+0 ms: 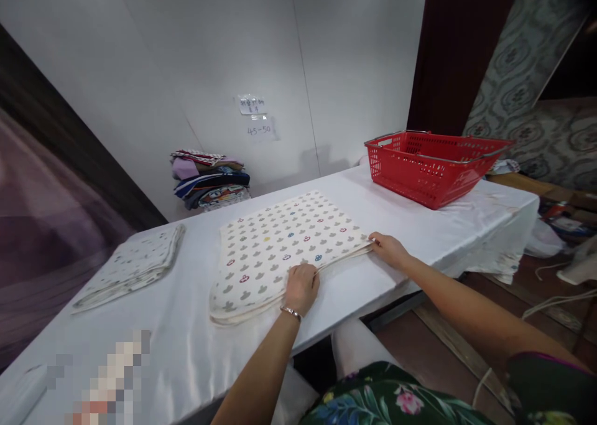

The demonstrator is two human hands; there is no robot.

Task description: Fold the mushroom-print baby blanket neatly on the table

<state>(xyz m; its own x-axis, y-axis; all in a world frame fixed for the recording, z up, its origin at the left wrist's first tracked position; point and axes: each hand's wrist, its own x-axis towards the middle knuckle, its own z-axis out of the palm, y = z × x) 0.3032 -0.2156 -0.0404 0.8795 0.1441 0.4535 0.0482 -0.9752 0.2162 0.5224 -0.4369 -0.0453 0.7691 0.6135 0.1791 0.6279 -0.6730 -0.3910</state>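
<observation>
The cream cloth (270, 257), dotted with grey three-lobed shapes and a few red, blue and yellow ones, lies flat in layers, spreading away beyond the fingers. Its near edge runs between the left fingers (305, 269) and right fingers (377, 238), which pinch it; a rounded corner sits left of the left fingers.

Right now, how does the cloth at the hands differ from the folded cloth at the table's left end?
The cloth at the hands has rows of grey motifs with some coloured ones; the folded cloth has sparser specks. The first spreads over more of the table than the second. The left hand and right hand touch the first; neither touches the second. Both are pale, with layered edges.
</observation>
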